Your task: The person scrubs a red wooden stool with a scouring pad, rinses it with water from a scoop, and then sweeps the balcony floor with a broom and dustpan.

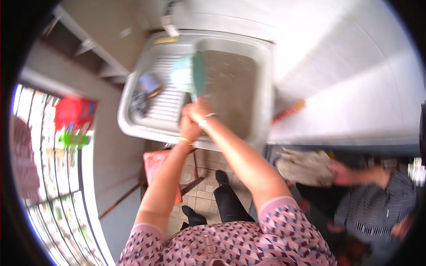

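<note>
A sink [266, 96] with a ribbed drainboard [166, 96] lies before me, and murky brownish water fills its basin. Over the divide between the two is a teal pan or dipper [199, 73], tipped on its side and blurred by motion. My right hand [202, 108] is closed around its handle. Just below, my left hand [189, 127] presses against the right hand and also appears closed on the handle; the fingers are partly hidden. On the drainboard's left are a bluish-purple cup-like item [149, 83] and a dark, speckled bundle [138, 103].
A yellow bar [165, 40] lies on the sink's back rim. A red stool [156, 161] stands below left, beside a barred window [60, 186] with a red bag [75, 113]. At right, another person's hand [339, 172] holds beige cloth [304, 166]. A red-and-yellow object [289, 112] adjoins the sink.
</note>
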A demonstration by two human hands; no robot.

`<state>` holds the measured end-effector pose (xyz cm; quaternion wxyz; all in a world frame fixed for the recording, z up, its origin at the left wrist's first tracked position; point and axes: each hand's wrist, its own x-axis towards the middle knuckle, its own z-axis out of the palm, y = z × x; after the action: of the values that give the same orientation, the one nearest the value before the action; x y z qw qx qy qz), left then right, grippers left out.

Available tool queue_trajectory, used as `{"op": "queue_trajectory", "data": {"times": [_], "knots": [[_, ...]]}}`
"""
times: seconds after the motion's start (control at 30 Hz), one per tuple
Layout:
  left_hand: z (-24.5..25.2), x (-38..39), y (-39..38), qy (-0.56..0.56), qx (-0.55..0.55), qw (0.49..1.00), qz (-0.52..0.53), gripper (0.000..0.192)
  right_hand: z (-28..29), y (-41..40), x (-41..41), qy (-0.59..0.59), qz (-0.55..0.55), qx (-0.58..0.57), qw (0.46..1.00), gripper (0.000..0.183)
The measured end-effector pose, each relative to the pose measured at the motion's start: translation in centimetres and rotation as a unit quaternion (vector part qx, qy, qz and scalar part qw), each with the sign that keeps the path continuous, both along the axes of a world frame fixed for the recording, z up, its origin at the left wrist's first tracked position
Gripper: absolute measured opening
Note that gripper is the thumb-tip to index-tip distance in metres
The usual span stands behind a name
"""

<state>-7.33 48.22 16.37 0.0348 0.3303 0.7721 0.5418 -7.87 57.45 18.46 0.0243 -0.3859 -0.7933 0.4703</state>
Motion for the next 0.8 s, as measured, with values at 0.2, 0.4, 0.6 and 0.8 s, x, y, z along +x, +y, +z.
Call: {"op": "queue_trajectory", "data": {"times": [0.2, 0.4, 0.6, 0.8], "knots": [[8.5, -0.4, -1.2, -0.418, 0.122, 0.9, -0.031, 0.056, 4.2, 3.6, 0.0, 0.039, 0.205, -0.108, 0.972, 0.045], [9.2, -6.1, -3.7, -0.576, 0.322, 0.751, -0.034, 0.019, 12.8, 10.0, -5.5, -0.043, 0.237, -0.027, 0.97, 0.042], [7.2, -8.1, -3.5, -0.611, 0.321, 0.721, -0.065, 0.017, 20.0, 16.4, -17.3, 0.226, 0.066, 0.349, 0.907, 0.049], [8.7, -9.3, -1.5, -0.617, 0.342, 0.705, -0.069, 0.014, 24.4, 12.1, -24.1, 0.129, 0.132, 0.44, 0.879, 0.039]]}}
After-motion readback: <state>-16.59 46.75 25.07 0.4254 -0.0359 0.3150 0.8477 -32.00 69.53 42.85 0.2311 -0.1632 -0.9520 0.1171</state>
